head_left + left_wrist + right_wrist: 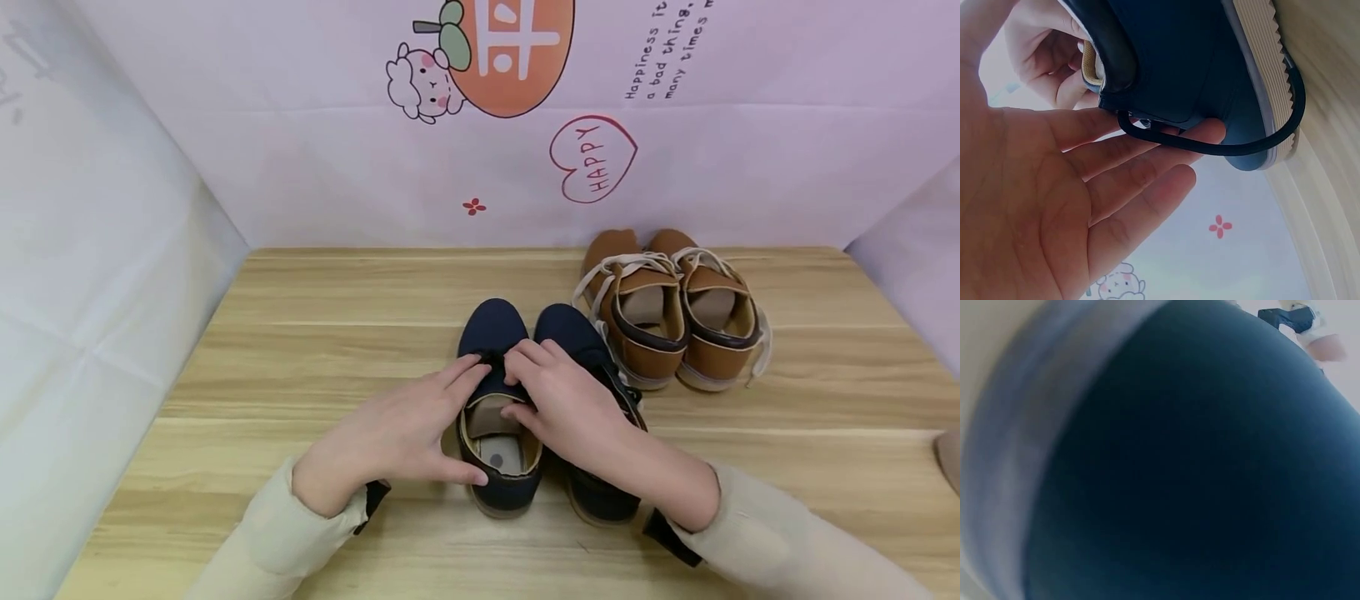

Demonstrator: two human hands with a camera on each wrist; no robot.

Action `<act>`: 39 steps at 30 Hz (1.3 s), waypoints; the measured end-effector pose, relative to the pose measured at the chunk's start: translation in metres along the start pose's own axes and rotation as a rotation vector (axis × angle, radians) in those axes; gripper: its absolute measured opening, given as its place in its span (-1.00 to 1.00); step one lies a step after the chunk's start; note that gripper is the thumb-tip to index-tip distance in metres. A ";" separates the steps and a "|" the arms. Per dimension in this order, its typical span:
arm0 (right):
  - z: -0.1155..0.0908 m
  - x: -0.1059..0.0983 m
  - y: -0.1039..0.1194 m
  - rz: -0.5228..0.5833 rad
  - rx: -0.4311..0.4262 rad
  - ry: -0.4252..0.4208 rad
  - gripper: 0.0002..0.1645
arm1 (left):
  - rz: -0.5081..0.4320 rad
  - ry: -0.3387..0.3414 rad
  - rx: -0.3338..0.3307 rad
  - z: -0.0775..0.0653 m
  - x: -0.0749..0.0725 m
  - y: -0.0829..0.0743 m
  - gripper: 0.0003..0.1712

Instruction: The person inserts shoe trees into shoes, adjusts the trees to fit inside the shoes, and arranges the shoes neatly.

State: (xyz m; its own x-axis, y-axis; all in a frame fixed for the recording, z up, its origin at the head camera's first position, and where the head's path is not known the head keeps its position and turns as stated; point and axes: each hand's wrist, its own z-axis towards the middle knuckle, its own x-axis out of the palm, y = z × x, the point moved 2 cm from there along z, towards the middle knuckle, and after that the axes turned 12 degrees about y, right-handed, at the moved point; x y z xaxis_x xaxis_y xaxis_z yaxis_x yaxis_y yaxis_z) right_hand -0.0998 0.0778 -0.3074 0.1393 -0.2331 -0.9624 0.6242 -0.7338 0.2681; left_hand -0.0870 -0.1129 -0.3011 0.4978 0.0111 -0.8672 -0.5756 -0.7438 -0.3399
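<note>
A navy lace-up shoe [491,329] with a tan lining stands on the wooden table, toe pointing away. At its left side is my left hand [397,425]. The fingertips reach the lacing, and the thumb lies by the heel collar. In the left wrist view its fingers are nearly straight against a dark shoelace [1222,149] that loops down over the sole. My right hand [573,408] bends its fingers over the tongue, thumb above the opening; whether it pinches a lace is hidden. Below that forearm stands the matching navy shoe [562,329]. Its dark upper [1179,456] fills the right wrist view.
Two brown shoes, one left [652,354] and one right [712,358], with loose cream laces, stand behind to the right. A brownish object [948,458] is cut off at the right edge. White printed sheets [337,183] enclose the table [300,350] at the back and sides.
</note>
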 end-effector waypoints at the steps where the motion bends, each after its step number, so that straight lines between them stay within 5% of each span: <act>1: 0.001 0.000 0.001 -0.010 -0.005 -0.001 -0.59 | -0.004 0.003 -0.008 -0.001 0.000 0.001 0.29; 12: 0.000 -0.009 -0.014 0.166 -0.052 0.114 -0.67 | 0.016 -0.007 -0.034 -0.003 0.000 0.000 0.30; 18: -0.010 -0.015 -0.022 0.279 -0.084 0.159 -0.69 | 0.140 -0.058 -0.046 -0.009 0.000 -0.011 0.31; 23: -0.021 -0.023 -0.030 0.351 -0.103 0.113 -0.71 | 0.249 -0.144 -0.004 -0.011 0.003 -0.028 0.33; 31: -0.044 -0.038 -0.046 0.379 -0.050 0.004 -0.73 | 0.237 -0.353 -0.017 -0.007 0.008 -0.057 0.11; 39: -0.069 -0.049 -0.065 0.351 -0.056 -0.116 -0.62 | 0.197 -0.604 0.212 0.006 0.023 -0.095 -0.12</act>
State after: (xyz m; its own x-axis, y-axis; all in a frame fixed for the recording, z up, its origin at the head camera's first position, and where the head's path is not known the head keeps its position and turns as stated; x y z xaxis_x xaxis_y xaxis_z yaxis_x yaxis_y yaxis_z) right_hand -0.0946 0.1808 -0.2812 0.2662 -0.5374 -0.8002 0.5957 -0.5609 0.5749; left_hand -0.0251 -0.0382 -0.2911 -0.0447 0.3069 -0.9507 -0.7640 -0.6237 -0.1654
